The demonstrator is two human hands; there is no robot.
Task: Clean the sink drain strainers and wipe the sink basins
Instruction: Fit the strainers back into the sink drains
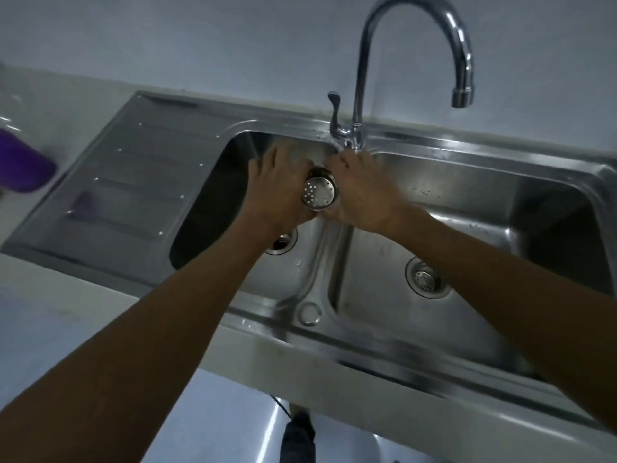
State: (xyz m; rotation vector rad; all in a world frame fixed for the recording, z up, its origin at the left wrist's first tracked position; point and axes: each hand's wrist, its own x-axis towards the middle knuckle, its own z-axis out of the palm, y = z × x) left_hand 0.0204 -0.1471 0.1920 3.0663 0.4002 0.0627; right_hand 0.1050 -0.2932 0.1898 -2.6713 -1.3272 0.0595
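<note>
A perforated steel drain strainer is held up between my two hands above the divider of a double stainless sink, with its holed bottom facing me. My left hand wraps its left side and my right hand grips its right side. Below my left wrist, the left basin's drain hole stands without a strainer. A second strainer sits in the right basin's drain. The faucet curves over the right basin with no water visible.
The faucet lever stands just behind my hands. A ribbed drainboard lies left of the basins. A purple object sits on the white counter at the far left. A wall rises behind the sink.
</note>
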